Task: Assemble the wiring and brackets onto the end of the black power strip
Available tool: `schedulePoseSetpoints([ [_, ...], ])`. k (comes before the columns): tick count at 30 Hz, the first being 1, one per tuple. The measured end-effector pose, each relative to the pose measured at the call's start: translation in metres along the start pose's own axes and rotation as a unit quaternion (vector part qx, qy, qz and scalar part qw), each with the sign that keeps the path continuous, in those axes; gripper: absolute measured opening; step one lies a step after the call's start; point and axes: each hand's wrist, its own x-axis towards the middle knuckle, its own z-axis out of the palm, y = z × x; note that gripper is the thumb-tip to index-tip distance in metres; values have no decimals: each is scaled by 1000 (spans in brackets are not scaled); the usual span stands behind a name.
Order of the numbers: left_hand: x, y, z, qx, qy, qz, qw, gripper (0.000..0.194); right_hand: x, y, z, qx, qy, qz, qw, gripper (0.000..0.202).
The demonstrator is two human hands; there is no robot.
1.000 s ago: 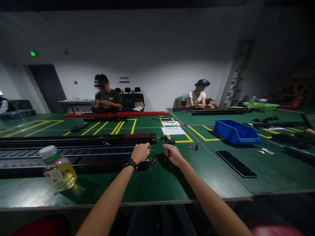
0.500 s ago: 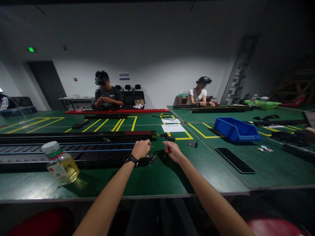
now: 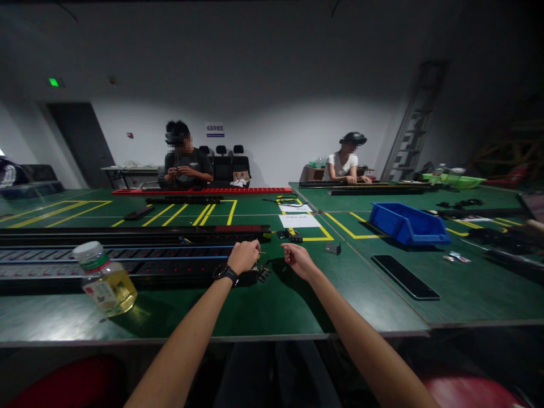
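Observation:
My left hand (image 3: 244, 257), with a black watch (image 3: 225, 274) on the wrist, rests at the right end of a long black rail-like housing (image 3: 187, 271). Its fingers curl downward and hide what they grip. A thin yellowish wire end (image 3: 262, 253) pokes out beside the fingertips. Just below lies a small black bracket-like part (image 3: 264, 275). Across a short gap, my right hand (image 3: 298, 260) hovers over the green table with fingers pinched together; anything between them is too small to make out. Blue strips (image 3: 208, 249) run lengthwise along the housing.
A bottle of yellow liquid (image 3: 106, 283) stands in front of the housing. To the right are a small dark bracket (image 3: 332, 248), a phone (image 3: 406, 277) and a blue bin (image 3: 408, 224). White paper (image 3: 301, 221) lies ahead. Two people work across the table (image 3: 255, 323).
Both my hands have kept nearly the same place and pose. Across the table, the person at left has shifted their hands slightly.

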Motion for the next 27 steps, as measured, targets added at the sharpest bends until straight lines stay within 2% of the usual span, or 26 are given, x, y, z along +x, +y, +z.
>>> schedulePoseSetpoints([
  [27,-3,-1,3,11,2,-7,1000,27,4,8,-8,-12,-21,-9,1000,24],
])
